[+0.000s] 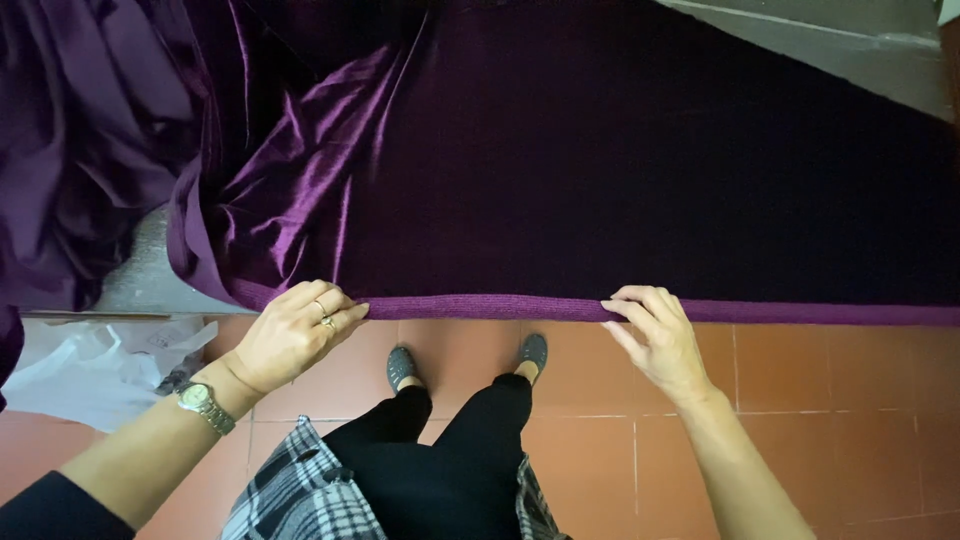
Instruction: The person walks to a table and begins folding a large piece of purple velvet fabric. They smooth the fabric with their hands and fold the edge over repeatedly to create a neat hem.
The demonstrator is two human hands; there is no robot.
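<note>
Two hands pinch the folded hem (480, 307) of purple velvet cloth (620, 180); left hand (290, 335) and right hand (655, 335) sit well apart. Both are closed on that edge.

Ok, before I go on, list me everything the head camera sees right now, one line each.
velvet cloth: one, deep purple, spread flat over the table, bunched in folds at the upper left
folded cloth edge: one, lighter purple strip, along the near side of the table
table top: one, grey, bare patch showing at the left under the folds
clear plastic sheet: one, greyish, top right corner
white paper or plastic: crumpled heap, on the floor at the left
floor tiles: orange-red, below the table
wristwatch: one, silver, left wrist
ring: on a left finger
shoes: two, dark
left hand: pinching the folded edge
right hand: pinching the same edge
</note>
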